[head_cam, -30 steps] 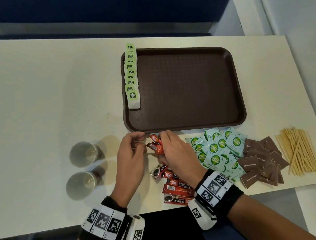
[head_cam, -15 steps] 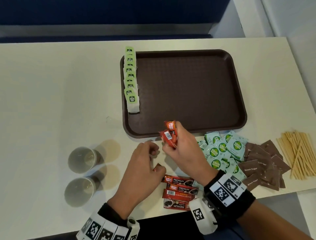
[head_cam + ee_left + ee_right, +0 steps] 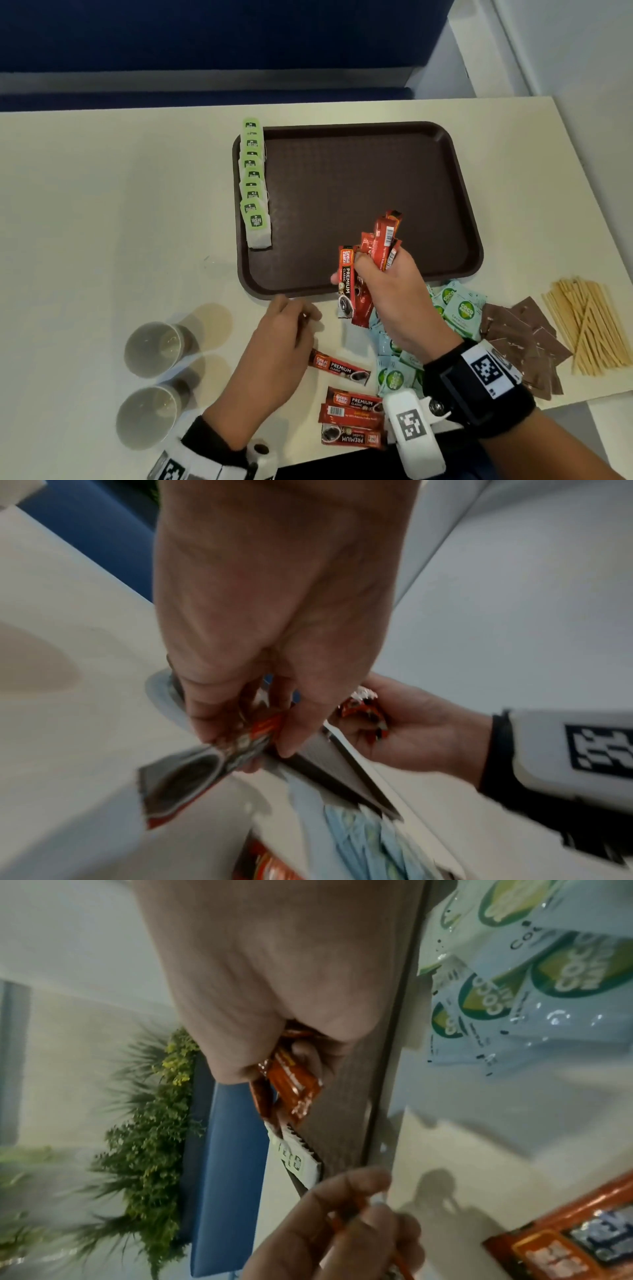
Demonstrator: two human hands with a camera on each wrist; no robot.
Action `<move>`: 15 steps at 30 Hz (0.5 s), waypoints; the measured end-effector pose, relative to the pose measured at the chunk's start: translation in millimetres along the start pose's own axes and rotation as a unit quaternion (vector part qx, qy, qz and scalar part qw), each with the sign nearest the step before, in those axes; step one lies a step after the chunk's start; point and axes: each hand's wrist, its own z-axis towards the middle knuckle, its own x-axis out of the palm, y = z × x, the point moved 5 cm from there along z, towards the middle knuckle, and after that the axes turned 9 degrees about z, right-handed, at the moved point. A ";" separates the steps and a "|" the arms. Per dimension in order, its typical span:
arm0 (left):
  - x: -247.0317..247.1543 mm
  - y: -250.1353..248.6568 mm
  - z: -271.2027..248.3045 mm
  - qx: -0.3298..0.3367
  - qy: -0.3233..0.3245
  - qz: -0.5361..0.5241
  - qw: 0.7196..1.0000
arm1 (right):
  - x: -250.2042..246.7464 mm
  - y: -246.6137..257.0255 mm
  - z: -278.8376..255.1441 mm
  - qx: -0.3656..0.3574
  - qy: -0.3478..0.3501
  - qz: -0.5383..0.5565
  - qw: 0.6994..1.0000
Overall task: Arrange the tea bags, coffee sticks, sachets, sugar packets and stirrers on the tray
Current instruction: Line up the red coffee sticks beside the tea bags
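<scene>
A brown tray (image 3: 359, 171) carries a row of green tea bags (image 3: 255, 192) along its left edge. My right hand (image 3: 370, 270) grips a bundle of red coffee sticks (image 3: 380, 240) upright over the tray's front rim; the right wrist view shows these sticks (image 3: 294, 1085) in its curled fingers. My left hand (image 3: 305, 318) hovers just in front of the tray. In the left wrist view it (image 3: 253, 739) pinches one coffee stick (image 3: 185, 777) between thumb and fingers. More coffee sticks (image 3: 352, 421) lie on the table near its front edge.
Right of the hands lie green-and-blue sachets (image 3: 459, 308), brown sugar packets (image 3: 524, 335) and a heap of wooden stirrers (image 3: 589, 322). Two paper cups (image 3: 157, 347) (image 3: 150, 416) stand at the front left. The table's front edge is close behind the loose sticks.
My right hand has lifted its bundle of coffee sticks up over the tray's front rim. My left hand has parted from it, dropped toward the loose sticks and taken hold of one.
</scene>
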 end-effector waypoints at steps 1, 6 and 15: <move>-6.8 -2.9 3.5 -0.001 -0.009 -0.034 0.999 | 0.6 1.0 1.4 0.006 0.004 0.015 1.000; -41.8 -20.1 14.5 -0.035 -0.087 -0.254 0.963 | 9.7 5.5 7.5 0.031 0.012 0.071 0.997; -73.8 -47.4 31.3 -0.021 -0.128 -0.327 0.936 | 34.8 29.9 16.3 0.021 0.098 0.064 0.993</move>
